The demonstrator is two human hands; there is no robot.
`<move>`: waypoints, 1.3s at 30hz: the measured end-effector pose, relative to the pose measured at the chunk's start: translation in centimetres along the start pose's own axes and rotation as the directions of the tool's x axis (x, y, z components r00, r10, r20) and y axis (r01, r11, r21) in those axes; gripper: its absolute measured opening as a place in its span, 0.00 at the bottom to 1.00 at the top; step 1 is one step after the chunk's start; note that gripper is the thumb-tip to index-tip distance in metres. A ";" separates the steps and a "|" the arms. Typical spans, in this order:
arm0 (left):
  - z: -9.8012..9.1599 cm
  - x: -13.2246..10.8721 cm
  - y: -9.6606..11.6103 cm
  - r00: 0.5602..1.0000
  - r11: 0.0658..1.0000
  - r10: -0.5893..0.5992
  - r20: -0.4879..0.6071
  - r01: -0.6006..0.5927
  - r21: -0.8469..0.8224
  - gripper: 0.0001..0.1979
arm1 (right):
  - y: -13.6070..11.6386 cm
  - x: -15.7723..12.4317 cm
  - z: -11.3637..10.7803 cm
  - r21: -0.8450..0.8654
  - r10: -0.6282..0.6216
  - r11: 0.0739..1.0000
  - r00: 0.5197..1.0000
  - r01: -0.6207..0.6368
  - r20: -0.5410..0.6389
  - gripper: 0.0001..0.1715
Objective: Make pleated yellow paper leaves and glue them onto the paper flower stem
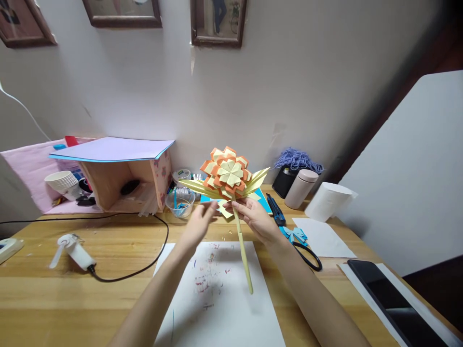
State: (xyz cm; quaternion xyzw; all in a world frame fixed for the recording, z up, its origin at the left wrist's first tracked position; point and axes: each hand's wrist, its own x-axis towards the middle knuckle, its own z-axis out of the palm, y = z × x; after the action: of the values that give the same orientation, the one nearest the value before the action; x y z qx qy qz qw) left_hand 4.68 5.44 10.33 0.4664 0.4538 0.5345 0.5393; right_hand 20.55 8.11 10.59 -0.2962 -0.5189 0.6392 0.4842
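A paper flower point(231, 172) with layered orange and pale yellow petals stands upright above the desk, facing me. Two pale yellow leaves spread from under its head, and a rolled paper stem point(243, 255) slants down toward me. My right hand point(255, 219) is closed around the top of the stem, just below the petals. Just left of the stem, my left hand point(202, 221) has its fingers stretched out below the left leaf point(197, 187); nothing shows in it. Beneath the flower lies a white sheet point(217, 308) with coloured marks.
A white glue gun point(75, 253) with a black cable lies left, before a box point(119, 183) under a lilac sheet. A plastic cup point(180, 202) stands behind my left hand. To the right are a cutter point(275, 209), scissors point(309, 255), paper roll point(327, 201) and phone point(394, 299).
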 end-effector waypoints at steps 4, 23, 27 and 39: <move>-2.1 0.7 1.3 0.972 0.983 0.123 -0.201 -0.148 -0.111 0.24 | 0.3 -0.1 0.2 -0.037 0.013 0.999 0.999 -0.011 0.046 0.17; -3.2 -0.7 3.7 0.977 0.965 0.214 -0.011 -0.213 -0.154 0.32 | 1.7 -0.4 1.6 0.026 0.003 1.000 0.995 -0.005 0.097 0.15; -3.1 -0.4 3.3 0.977 0.964 0.213 0.026 -0.205 -0.171 0.36 | 1.4 -0.5 1.9 0.071 -0.028 0.997 0.998 0.024 0.059 0.15; 1.5 -2.5 -0.8 0.962 0.919 0.042 0.271 -0.144 0.368 0.12 | 1.1 -0.6 2.6 -0.006 -0.157 0.987 0.970 0.159 -0.186 0.17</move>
State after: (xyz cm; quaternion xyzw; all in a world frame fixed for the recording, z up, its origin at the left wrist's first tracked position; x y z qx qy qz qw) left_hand 6.29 2.95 9.77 0.6497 0.4528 0.3953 0.4654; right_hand 18.16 6.61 10.23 -0.3102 -0.4903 0.5704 0.5814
